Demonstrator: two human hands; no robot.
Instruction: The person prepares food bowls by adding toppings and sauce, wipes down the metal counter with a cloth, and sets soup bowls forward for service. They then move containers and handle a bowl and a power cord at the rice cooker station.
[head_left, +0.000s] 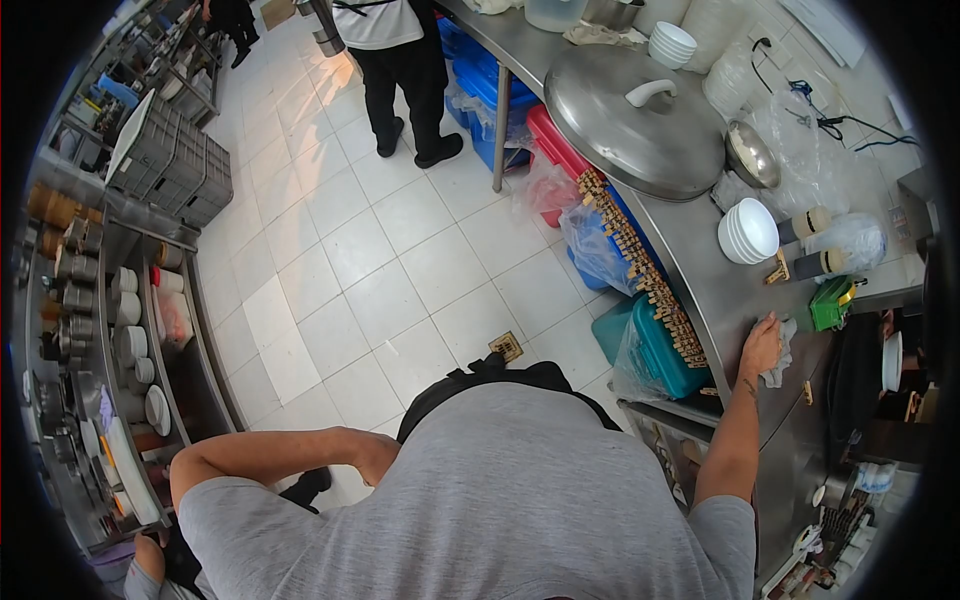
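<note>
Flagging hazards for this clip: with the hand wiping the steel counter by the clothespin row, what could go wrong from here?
1. The right hand presses a cloth on the counter close to the pegs clipped along its edge; a wide swipe might knock some off.
2. The bowls and two shakers stand just beyond the cloth and could get bumped.
</note>
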